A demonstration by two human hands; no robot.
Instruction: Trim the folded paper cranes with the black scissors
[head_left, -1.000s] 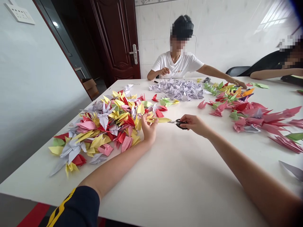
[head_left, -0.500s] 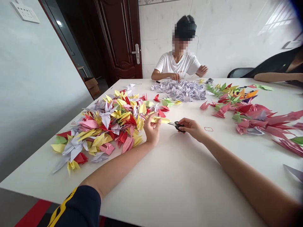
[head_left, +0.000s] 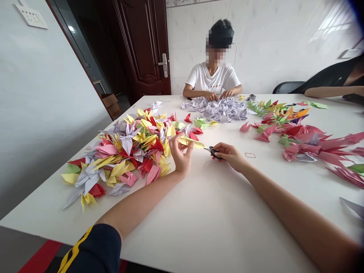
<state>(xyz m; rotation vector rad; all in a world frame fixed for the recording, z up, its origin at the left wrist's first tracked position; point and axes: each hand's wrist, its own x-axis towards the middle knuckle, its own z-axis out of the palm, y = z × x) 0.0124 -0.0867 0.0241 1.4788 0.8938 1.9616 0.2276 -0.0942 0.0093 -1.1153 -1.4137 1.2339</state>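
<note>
My left hand [head_left: 181, 156] pinches a yellow folded paper piece [head_left: 193, 142] between thumb and fingers, with its narrow end pointing right. Black-handled scissors [head_left: 212, 151] are in my right hand [head_left: 227, 153], whose fingers wrap the handles. The scissor blades point left and reach the right tip of the yellow paper; I cannot tell whether they touch it. Just left of my left hand lies a heap of folded paper pieces [head_left: 129, 140] in yellow, red, pink, pale lilac and green.
Across the white table [head_left: 182, 227], a person in a white shirt [head_left: 213, 77] has both hands at a pale lilac paper pile [head_left: 217, 110]. Pink, green and orange folded papers [head_left: 295, 132] spread along the right. Another person's forearm [head_left: 332, 92] rests at far right.
My left fingers have shifted slightly left along the yellow paper, and the scissors sit a little apart from where they were. The person opposite has lowered a raised hand to the lilac pile.
</note>
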